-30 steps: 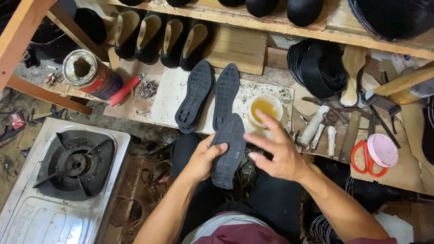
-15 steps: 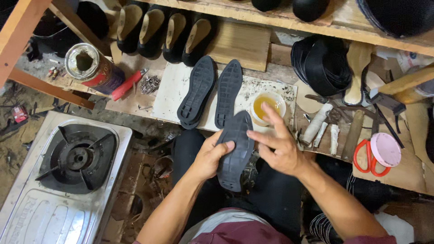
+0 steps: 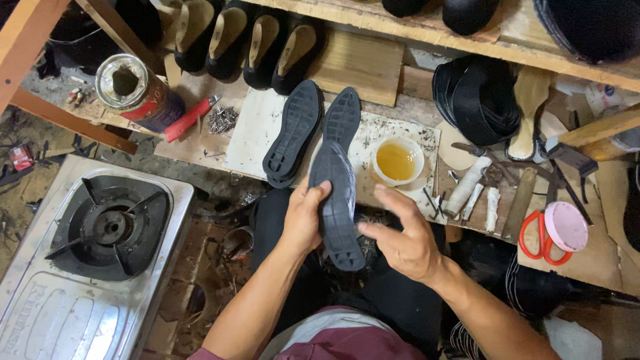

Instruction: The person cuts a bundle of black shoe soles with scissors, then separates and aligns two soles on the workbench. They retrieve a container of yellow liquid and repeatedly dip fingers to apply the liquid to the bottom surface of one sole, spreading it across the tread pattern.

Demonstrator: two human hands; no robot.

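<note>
Left hand grasps a black rubber shoe sole along its left edge, thumb over the tread, fingers behind; sole held over the lap, tread side up and toe away from the body, which keeps the whole face in plain sight. Right hand just right of the sole, apart from it, fingers loosely spread, holding nothing. Beyond the left hand, two matching soles lie tread-up on a pale board. Small bowl of amber liquid just beyond the right hand, within easy reach. Gas burner well left of the left hand
</note>
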